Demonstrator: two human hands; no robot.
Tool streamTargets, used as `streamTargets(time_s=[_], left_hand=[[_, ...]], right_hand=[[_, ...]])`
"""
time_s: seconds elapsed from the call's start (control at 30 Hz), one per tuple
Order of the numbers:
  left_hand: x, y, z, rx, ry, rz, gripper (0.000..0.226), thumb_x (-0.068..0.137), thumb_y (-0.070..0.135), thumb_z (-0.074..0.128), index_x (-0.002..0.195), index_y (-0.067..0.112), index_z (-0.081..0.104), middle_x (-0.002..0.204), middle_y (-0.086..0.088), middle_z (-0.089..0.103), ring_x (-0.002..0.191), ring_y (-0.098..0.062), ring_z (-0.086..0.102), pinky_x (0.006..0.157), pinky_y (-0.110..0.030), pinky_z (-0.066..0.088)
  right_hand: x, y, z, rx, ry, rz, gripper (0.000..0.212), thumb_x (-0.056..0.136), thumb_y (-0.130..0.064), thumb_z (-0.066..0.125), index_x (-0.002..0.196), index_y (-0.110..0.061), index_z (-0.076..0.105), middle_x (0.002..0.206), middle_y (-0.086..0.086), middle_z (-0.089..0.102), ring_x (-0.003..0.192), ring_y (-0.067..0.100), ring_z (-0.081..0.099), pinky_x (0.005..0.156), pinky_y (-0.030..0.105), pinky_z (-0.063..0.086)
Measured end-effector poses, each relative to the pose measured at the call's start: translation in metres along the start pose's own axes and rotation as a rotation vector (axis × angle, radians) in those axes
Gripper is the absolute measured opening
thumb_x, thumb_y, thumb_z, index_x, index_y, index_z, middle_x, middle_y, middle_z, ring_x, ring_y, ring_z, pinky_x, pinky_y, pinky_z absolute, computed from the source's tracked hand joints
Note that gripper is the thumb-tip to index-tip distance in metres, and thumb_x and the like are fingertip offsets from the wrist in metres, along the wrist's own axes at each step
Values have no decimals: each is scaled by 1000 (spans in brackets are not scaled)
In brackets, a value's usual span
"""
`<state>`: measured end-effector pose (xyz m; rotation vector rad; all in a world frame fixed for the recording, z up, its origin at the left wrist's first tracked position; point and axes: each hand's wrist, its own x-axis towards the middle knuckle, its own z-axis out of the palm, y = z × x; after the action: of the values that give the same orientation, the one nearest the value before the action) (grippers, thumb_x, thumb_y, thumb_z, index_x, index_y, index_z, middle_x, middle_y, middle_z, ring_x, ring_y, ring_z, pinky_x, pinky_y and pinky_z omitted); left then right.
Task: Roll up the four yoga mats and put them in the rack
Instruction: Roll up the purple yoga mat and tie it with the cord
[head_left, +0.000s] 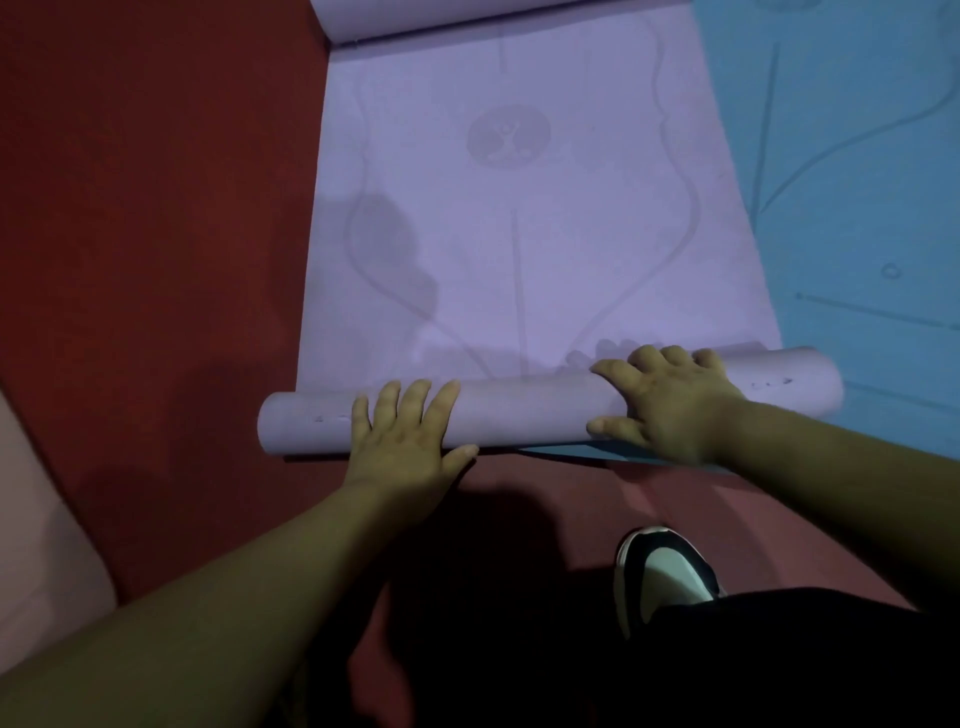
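The purple yoga mat (519, 234) lies on the red floor (156, 208) in the middle of the frame. Its near end is rolled into a thin roll (524, 410) that lies across the lower middle. Most of the mat is flat, all the way to the top of the frame, where its far end curls up.

The left hand (410, 441) lies flat on the left part of the roll, fingers straight, pressing down. The right hand (675, 400) lies on the right part, fingers spread wide over the top. Neither hand is closed around the roll.

A blue yoga mat (857, 182) lies flat at the right, and a corner of it peeks out under the roll. A shoe (665, 571) shows at the lower right.

I think the job has only just begun. This mat needs much more rolling. The blue one is not rolled. The other mats and the rack are not in view.
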<state>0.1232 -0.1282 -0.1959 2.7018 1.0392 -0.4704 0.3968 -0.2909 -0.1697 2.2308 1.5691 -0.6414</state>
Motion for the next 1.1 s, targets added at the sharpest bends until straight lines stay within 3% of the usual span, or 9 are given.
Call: streamTargets(time_s=[0.17,0.27,0.4,0.53,0.63,0.73,0.83,0.97,1.1], left_hand=[[12,0,-8,2,-61,-26,80,86,76,15,158,39,12,163,1,18,149,-30,10,120,-58,-1],[14,-1,-11,3,-85,-9,71,96,71,26,157,39,11,163,1,17,149,-30,10,121,-58,-1],[19,0,-15,27,-57,-5,74,95,71,21,159,37,8,164,-1,18,150,-31,13,121,-58,2],[11,1,-8,20,2,1,86,84,78,13,159,37,13,164,-2,22,150,-34,14,120,-59,3],[18,3,-5,16,18,-21,83,84,78,16,157,37,20,161,-1,28,147,-33,20,119,-60,5],[24,0,-7,39,-6,-14,80,86,77,16,156,38,18,160,0,27,146,-31,21,120,-58,5],[25,-1,-9,49,-22,-7,82,84,78,9,156,39,15,160,0,26,145,-30,20,120,-58,5],[28,-2,-17,42,-32,17,76,94,74,22,158,35,12,162,-4,22,148,-33,16,121,-59,4],[17,4,-6,49,90,86,83,88,74,31,155,26,31,155,-14,40,143,-42,32,117,-67,17]], right_hand=[[-12,-14,27,8,249,34,84,86,-79,28,146,-26,49,127,18,57,114,41,53,103,62,36],[-12,-15,31,9,251,54,83,85,-80,32,143,-24,52,123,17,58,112,41,54,101,61,35],[-1,-6,9,-1,107,46,90,80,-88,14,149,-35,36,131,9,53,122,35,50,105,57,34],[6,-2,-2,-7,19,33,87,81,-88,15,153,-40,16,147,5,39,135,32,38,112,53,26],[0,-6,4,-15,70,65,96,75,-87,6,155,-36,23,148,9,41,136,36,38,114,58,25],[-6,-16,24,8,184,81,89,84,-80,24,151,-24,43,140,21,52,129,47,46,108,66,29],[-4,-16,26,9,188,88,85,86,-79,27,147,-23,47,134,20,55,122,45,50,105,65,32],[2,-8,7,8,129,81,95,79,-84,8,153,-30,35,137,10,50,125,37,45,108,58,30],[8,-3,-3,-24,71,60,102,69,-85,-7,154,-36,18,144,3,40,133,30,37,112,53,25]])
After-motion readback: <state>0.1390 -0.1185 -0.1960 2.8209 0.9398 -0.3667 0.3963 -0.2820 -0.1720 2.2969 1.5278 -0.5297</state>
